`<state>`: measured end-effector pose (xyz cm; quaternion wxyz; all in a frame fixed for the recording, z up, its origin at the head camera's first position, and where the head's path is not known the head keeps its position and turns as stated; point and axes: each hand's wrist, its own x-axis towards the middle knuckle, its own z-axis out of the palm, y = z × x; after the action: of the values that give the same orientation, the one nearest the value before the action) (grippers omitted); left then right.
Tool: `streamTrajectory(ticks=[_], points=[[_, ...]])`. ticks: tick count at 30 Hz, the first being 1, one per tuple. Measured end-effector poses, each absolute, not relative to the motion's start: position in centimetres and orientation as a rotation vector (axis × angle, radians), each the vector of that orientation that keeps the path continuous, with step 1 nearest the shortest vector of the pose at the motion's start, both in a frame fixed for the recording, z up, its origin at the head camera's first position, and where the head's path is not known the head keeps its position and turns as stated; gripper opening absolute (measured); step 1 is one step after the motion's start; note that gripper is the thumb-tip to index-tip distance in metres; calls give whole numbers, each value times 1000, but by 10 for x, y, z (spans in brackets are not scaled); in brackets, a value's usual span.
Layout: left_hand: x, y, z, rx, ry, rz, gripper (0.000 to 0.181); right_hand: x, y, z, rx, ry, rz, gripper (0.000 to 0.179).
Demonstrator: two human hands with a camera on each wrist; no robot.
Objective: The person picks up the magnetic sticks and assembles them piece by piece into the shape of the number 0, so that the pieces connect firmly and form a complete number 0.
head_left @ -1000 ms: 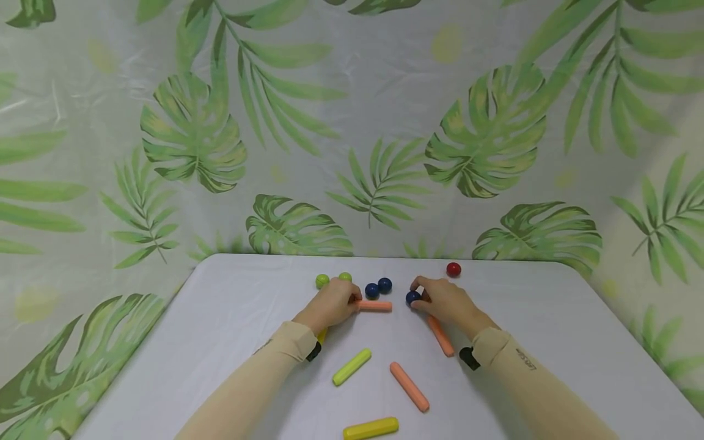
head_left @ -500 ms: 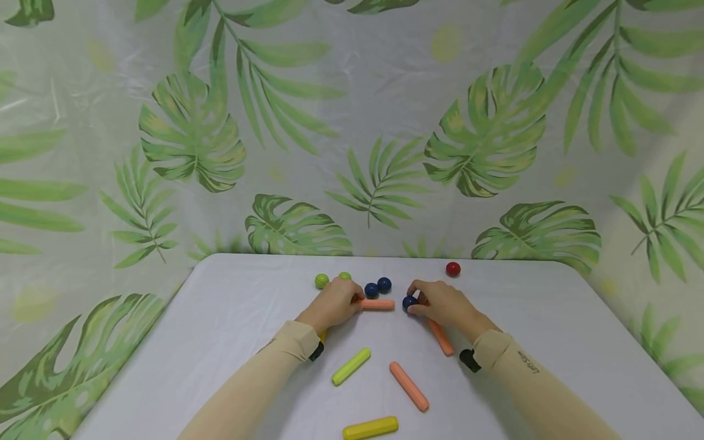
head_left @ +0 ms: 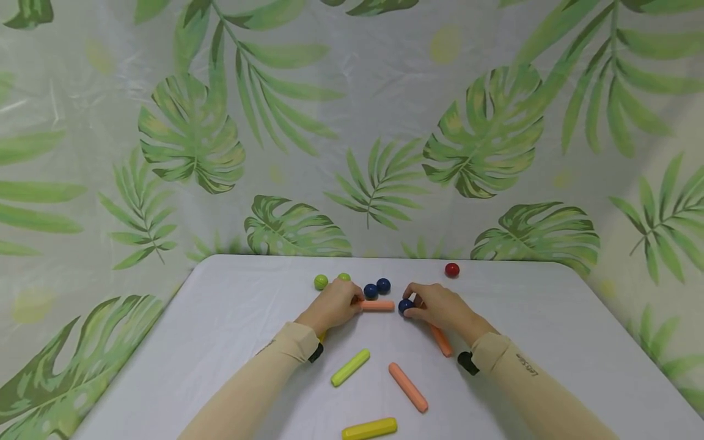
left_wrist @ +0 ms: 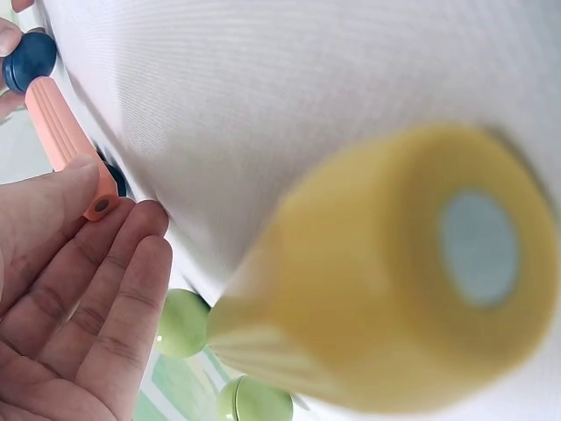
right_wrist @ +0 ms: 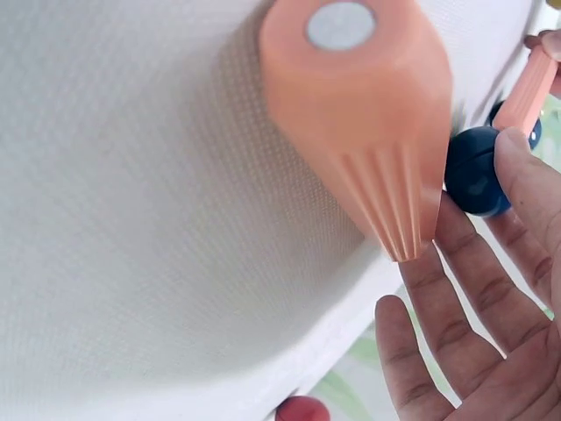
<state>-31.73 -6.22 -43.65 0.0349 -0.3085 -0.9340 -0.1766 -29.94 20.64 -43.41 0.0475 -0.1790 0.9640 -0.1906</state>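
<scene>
My left hand (head_left: 334, 300) pinches one end of an orange magnetic rod (head_left: 377, 305) between thumb and fingers. My right hand (head_left: 444, 305) grips a dark blue ball (head_left: 406, 306) with thumb and fingertips. In the left wrist view that blue ball (left_wrist: 31, 60) sits right at the rod's far end. Two more blue balls (head_left: 383, 285) lie just behind the rod. A second orange rod (right_wrist: 368, 114), with a round metal disc in its end, lies under my right wrist. A yellow rod (left_wrist: 394, 272) lies under my left wrist, partly hidden in the head view.
Two green balls (head_left: 321, 282) lie behind my left hand, and a red ball (head_left: 452, 269) near the back edge at right. Closer in lie a lime rod (head_left: 350, 368), another orange rod (head_left: 408, 387) and a yellow rod (head_left: 369, 429) on the white table (head_left: 247, 275).
My right hand has moved left and slightly nearer with the blue ball, bringing it up to the rod's end. The left hand, with its rod, has shifted slightly right.
</scene>
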Motion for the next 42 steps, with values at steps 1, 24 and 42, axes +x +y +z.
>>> streamTrajectory(ticks=[1,24,42], points=[[-317,-62,-437,-952,-2867,-538,12,-299,206,-434,-536,2938,-585,31],[-316,-59,-435,-975,-2834,-488,10,-298,203,-431,-524,2917,-614,32],[-314,-54,-436,-980,-2847,-501,10,-300,208,-431,-572,2902,-606,37]])
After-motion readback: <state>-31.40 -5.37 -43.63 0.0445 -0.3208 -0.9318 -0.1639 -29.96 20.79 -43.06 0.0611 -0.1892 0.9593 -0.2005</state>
